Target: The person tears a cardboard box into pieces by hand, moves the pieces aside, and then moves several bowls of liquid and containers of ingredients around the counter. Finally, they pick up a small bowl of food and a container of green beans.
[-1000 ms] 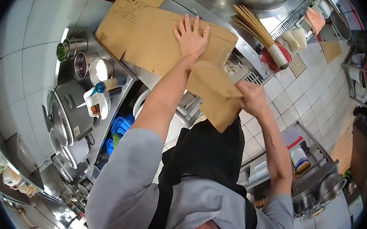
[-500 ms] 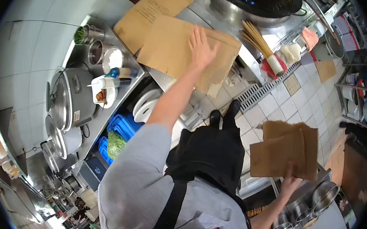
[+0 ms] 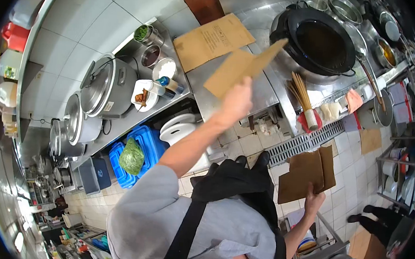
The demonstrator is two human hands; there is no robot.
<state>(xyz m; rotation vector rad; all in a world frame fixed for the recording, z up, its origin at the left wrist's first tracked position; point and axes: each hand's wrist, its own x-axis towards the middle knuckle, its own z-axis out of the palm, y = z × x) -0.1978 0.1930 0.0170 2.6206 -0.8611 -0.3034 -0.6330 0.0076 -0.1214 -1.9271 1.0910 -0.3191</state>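
My left hand (image 3: 238, 101) is closed on the lower edge of a folded cardboard piece (image 3: 236, 73), raised at a tilt over the steel counter (image 3: 263, 96). Behind it, another printed cardboard sheet (image 3: 213, 41) lies flat on the counter against the wall. Over at the right, my right hand (image 3: 314, 200) grips brown cardboard pieces (image 3: 302, 178) from below, above the tiled floor. These pieces overlap and have torn edges.
A black wok (image 3: 321, 43) sits at the upper right, near wooden sticks (image 3: 302, 95). Large pots (image 3: 111, 85) and small containers (image 3: 151, 56) line the left counter. Blue crates (image 3: 150, 144) stand below. Another person's dark-clothed legs (image 3: 380, 223) show at the right.
My left hand, earlier flat and spread on the large cardboard, now grips a cardboard piece lifted off the counter. The right-hand cardboard has tilted and changed angle. The view has shifted.
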